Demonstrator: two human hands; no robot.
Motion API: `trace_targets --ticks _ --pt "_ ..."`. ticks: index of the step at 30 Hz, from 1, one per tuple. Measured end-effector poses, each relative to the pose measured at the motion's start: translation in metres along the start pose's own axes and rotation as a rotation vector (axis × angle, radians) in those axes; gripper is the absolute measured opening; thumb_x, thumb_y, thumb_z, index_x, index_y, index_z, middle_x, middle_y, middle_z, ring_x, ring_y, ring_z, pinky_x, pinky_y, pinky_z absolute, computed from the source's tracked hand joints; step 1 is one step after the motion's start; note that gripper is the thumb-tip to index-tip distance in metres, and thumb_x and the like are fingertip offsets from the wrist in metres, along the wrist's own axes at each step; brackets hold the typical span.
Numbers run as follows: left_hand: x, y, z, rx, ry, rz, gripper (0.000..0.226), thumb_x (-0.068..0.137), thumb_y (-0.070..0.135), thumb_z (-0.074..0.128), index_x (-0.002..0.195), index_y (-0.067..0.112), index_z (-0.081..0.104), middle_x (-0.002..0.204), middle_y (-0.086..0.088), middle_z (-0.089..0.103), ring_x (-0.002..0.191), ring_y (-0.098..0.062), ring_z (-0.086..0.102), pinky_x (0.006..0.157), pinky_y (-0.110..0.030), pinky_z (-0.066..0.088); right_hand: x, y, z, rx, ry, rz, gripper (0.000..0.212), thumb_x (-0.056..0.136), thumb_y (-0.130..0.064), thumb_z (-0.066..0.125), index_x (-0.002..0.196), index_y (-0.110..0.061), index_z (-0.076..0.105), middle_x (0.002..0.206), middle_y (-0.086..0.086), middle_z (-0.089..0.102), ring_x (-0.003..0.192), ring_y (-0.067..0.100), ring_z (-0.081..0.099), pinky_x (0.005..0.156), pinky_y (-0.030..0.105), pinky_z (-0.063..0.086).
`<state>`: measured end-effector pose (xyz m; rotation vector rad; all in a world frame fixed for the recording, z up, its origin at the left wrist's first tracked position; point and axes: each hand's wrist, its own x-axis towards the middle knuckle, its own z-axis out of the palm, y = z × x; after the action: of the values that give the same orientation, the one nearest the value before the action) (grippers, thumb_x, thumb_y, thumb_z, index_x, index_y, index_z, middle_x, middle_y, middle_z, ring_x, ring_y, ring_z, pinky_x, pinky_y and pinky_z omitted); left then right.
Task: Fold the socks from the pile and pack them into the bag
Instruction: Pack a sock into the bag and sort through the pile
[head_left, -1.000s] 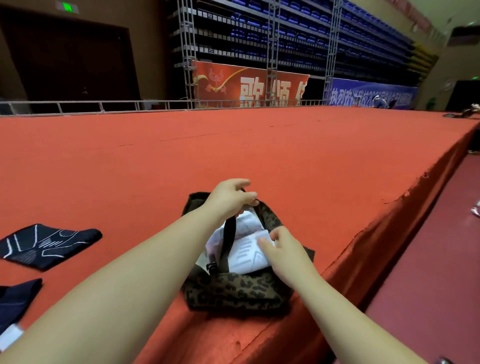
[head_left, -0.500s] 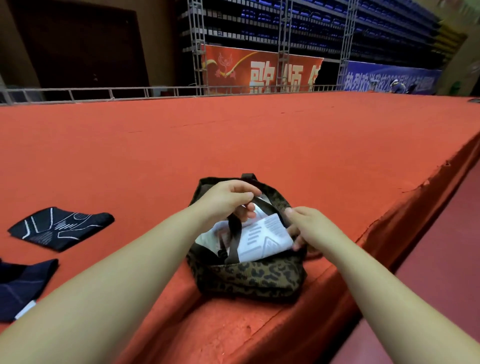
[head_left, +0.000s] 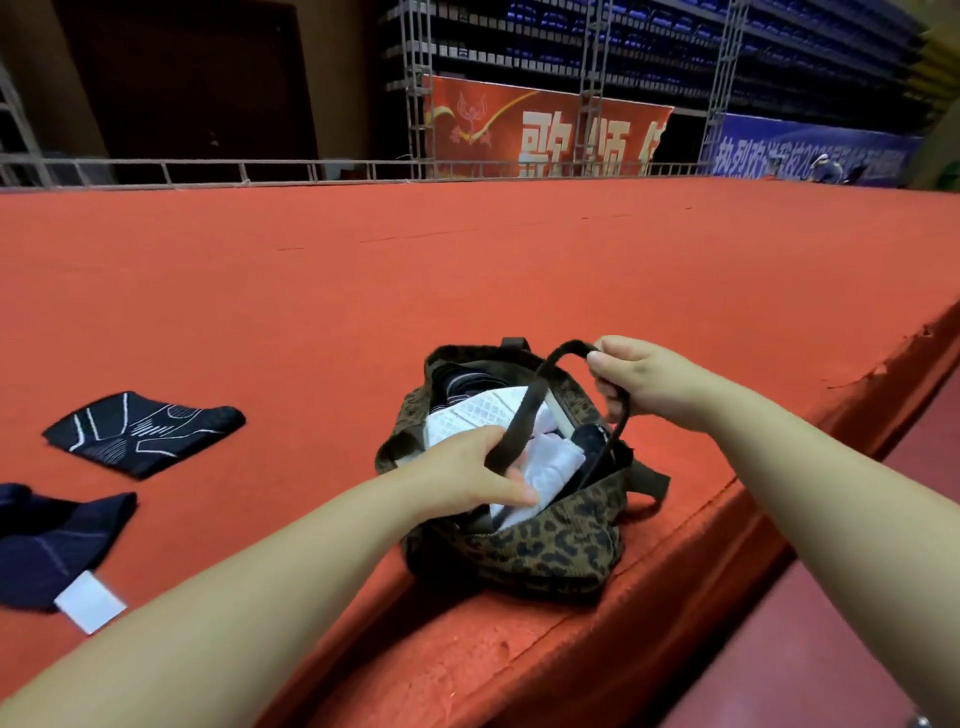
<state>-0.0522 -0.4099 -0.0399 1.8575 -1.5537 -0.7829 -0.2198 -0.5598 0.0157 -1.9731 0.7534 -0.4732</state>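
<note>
A broad red carpeted platform (head_left: 467, 291) carries a leopard-print fabric bag (head_left: 540, 545) near its edge. The right hand (head_left: 639, 382) pinches the bag's dark strap (head_left: 524, 410); the left hand (head_left: 467, 475) presses white folded socks (head_left: 493, 415) inside. Black patterned socks (head_left: 143, 431) lie left of the bag.

Bag (head_left: 545, 540) mouth: partly barred by a dark strap (head_left: 524, 415) arching across it, held up by the right hand (head_left: 639, 382); left hand (head_left: 462, 480) and white socks (head_left: 498, 415) fill the near side. Surface (head_left: 467, 270) beyond the bag: open carpet. Left: two dark socks (head_left: 140, 431) (head_left: 57, 545), well apart from the bag. Right: surface edge just beside the bag.
</note>
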Motion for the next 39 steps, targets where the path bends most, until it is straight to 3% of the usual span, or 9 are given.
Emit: trace_targets --ticks 4,13,16,20,23,26,29,34,39 --pt "0.0 0.007 0.005 -0.009 0.017 -0.021 0.033 0.072 0.036 0.075 0.096 0.019 0.061 0.085 0.009 0.061 0.079 -0.009 0.056 0.076 -0.027 0.045 0.011 -0.018 0.004 0.035 -0.04 0.06 0.031 0.103 -0.03 0.036 0.074 -0.019 0.036 0.061 -0.004 0.029 0.047 0.011 0.024 0.048 0.024 0.021" --pt "-0.012 0.006 0.0 -0.214 0.131 -0.016 0.019 0.073 0.031 0.071 0.074 0.021 0.055 0.067 0.009 0.054 0.062 -0.008 0.05 0.063 -0.023 0.037 -0.019 -0.012 0.005 -0.172 -0.056 0.372 0.041 0.1 -0.045 0.037 0.074 -0.017 0.052 0.066 0.0 0.05 0.051 0.015 0.041 0.053 0.024 0.034" --pt "-0.024 0.013 -0.009 -0.36 0.155 0.06 0.018 0.068 0.037 0.067 0.078 0.024 0.06 0.075 0.007 0.063 0.078 -0.015 0.062 0.07 -0.033 0.046 -0.035 -0.024 0.007 0.103 -0.044 0.274 0.038 0.1 -0.041 0.039 0.071 -0.017 0.05 0.06 -0.001 0.048 0.042 0.012 0.038 0.039 0.02 0.029" --pt "-0.044 0.03 -0.018 -0.436 0.134 0.166 0.033 0.063 0.037 0.068 0.096 0.031 0.067 0.101 0.001 0.072 0.1 -0.016 0.067 0.091 -0.033 0.049 -0.053 -0.062 0.032 0.391 -0.151 0.15 0.029 0.1 -0.031 0.042 0.082 -0.013 0.056 0.061 0.0 0.061 0.047 0.01 0.058 0.041 0.021 0.049" --pt "-0.057 0.047 -0.02 -0.429 0.167 0.228 0.033 0.067 0.026 0.066 0.098 0.015 0.068 0.096 -0.006 0.073 0.096 -0.016 0.068 0.088 -0.028 0.051 -0.051 -0.084 0.055 0.57 -0.144 0.051 0.027 0.101 -0.027 0.043 0.088 -0.007 0.057 0.069 0.005 0.067 0.06 0.014 0.067 0.048 0.021 0.053" --pt "-0.07 0.045 -0.024 -0.498 0.357 0.182 0.006 0.075 0.018 0.067 0.073 0.013 0.07 0.071 -0.005 0.072 0.07 -0.013 0.068 0.069 -0.024 0.05 -0.045 -0.094 0.065 0.63 -0.085 0.018 0.033 0.1 -0.032 0.044 0.081 -0.008 0.056 0.059 0.003 0.061 0.059 0.017 0.065 0.055 0.026 0.056" --pt "-0.079 0.026 -0.026 -0.532 0.408 0.117 0.023 0.081 0.016 0.066 0.058 0.017 0.069 0.064 -0.003 0.069 0.062 -0.016 0.064 0.064 -0.029 0.049 -0.032 -0.071 0.067 0.341 0.057 0.131 0.042 0.098 -0.045 0.042 0.076 -0.013 0.057 0.069 0.003 0.06 0.067 0.019 0.062 0.062 0.03 0.05" --pt "-0.089 0.003 -0.023 -0.802 0.454 -0.023 0.018 0.089 0.008 0.06 0.071 0.005 0.063 0.056 -0.004 0.062 0.048 -0.014 0.057 0.055 -0.025 0.05 -0.025 -0.021 0.078 -0.506 0.192 0.165 0.047 0.09 -0.054 0.048 0.066 -0.014 0.048 0.068 0.001 0.051 0.07 0.024 0.049 0.055 0.03 0.033" --pt "-0.092 -0.02 -0.031 -1.055 0.678 -0.09 0.017 0.09 0.014 0.06 0.076 0.005 0.061 0.054 -0.001 0.06 0.048 -0.014 0.054 0.055 -0.024 0.049 -0.025 -0.005 0.096 -0.767 0.272 0.192 0.061 0.073 -0.07 0.056 0.116 -0.026 0.057 0.12 0.006 0.05 0.115 0.03 0.045 0.091 0.038 0.039"
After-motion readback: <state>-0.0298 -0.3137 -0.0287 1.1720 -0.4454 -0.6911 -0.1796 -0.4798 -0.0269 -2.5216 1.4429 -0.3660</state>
